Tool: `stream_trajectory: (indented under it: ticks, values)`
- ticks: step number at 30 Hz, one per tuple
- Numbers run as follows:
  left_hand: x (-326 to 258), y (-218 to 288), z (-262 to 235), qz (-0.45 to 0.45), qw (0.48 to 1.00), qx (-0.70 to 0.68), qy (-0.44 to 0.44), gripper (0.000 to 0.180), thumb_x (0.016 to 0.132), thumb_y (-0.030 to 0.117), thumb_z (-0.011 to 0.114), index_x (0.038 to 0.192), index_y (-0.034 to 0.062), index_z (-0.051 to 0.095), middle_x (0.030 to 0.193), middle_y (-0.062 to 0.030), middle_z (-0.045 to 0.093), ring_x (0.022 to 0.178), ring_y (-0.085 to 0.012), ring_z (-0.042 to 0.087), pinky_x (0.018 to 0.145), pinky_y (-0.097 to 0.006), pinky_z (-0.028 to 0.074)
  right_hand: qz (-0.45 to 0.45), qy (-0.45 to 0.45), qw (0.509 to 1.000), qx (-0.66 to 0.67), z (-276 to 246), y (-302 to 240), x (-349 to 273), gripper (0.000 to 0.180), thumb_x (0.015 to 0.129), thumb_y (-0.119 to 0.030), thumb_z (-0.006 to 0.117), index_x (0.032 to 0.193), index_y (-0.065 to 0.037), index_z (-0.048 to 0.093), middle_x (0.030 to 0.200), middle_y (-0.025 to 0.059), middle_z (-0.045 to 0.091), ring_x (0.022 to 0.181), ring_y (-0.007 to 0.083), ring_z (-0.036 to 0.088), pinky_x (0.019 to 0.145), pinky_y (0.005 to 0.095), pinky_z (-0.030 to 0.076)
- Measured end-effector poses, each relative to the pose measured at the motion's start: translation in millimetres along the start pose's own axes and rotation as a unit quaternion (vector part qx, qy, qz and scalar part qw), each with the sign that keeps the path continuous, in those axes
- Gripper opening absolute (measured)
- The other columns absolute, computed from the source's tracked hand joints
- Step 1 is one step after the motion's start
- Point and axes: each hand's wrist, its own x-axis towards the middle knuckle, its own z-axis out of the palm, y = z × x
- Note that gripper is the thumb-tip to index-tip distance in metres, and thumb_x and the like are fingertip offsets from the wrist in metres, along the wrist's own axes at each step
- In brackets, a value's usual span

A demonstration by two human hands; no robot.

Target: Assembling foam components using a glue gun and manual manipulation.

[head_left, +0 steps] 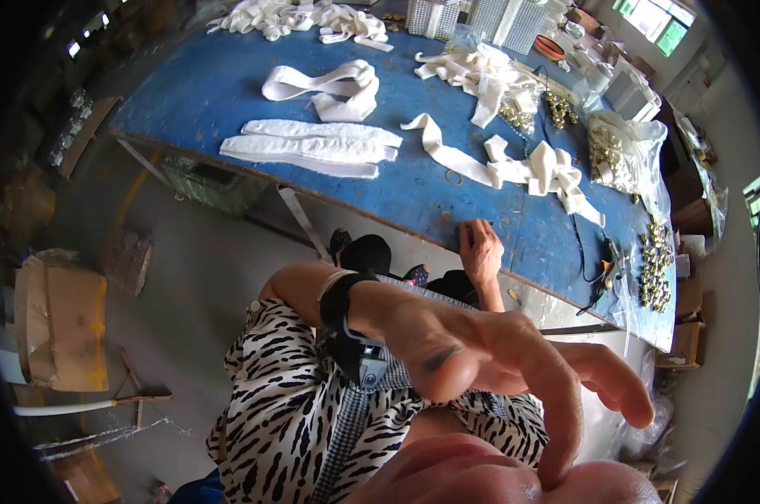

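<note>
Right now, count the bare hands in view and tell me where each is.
2: the left hand is raised close to the camera, and the right hand is at the blue table's near edge. No others show.

Gotta be a workshop I'm standing in. There's a big scuffed blue worktable point(195, 97) with white fabric strips point(312, 144) and shiny gold-coloured metal bits point(655, 267), plus a brown cardboard box point(69, 328) nearby.

blue table point(203, 84), white strips point(312, 144), gold-coloured pieces point(655, 267)
</note>
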Motion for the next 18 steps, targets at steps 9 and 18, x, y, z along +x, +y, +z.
stream_trajectory:
  ticks: [9, 18]
  values:
    - [9, -8, -9, 0.003, 1.000, -0.001, -0.002, 0.079, 0.073, 0.075, 0.053, 0.096, 0.0010, 0.067, 0.143, -0.0172, 0.028, 0.136, -0.0295, 0.023, 0.108, -0.058, 0.007, 0.022, -0.025, 0.999, 0.010, 0, 2, -1, 0.010, 0.084, -0.015, 0.063, 0.082, -0.007, 0.057, 0.076, 0.0093, 0.058, 0.070, 0.0292, 0.060, 0.062, 0.0382, 0.047]
    - [15, -10, -15, 0.006, 1.000, -0.020, 0.015, 0.076, 0.074, 0.073, 0.054, 0.095, 0.0010, 0.066, 0.141, -0.0172, 0.030, 0.135, -0.0285, 0.025, 0.107, -0.056, 0.009, 0.003, -0.026, 1.000, 0.003, 0, 4, 0, 0.011, 0.084, -0.016, 0.063, 0.081, -0.007, 0.056, 0.075, 0.0095, 0.057, 0.069, 0.0289, 0.060, 0.061, 0.0379, 0.047]
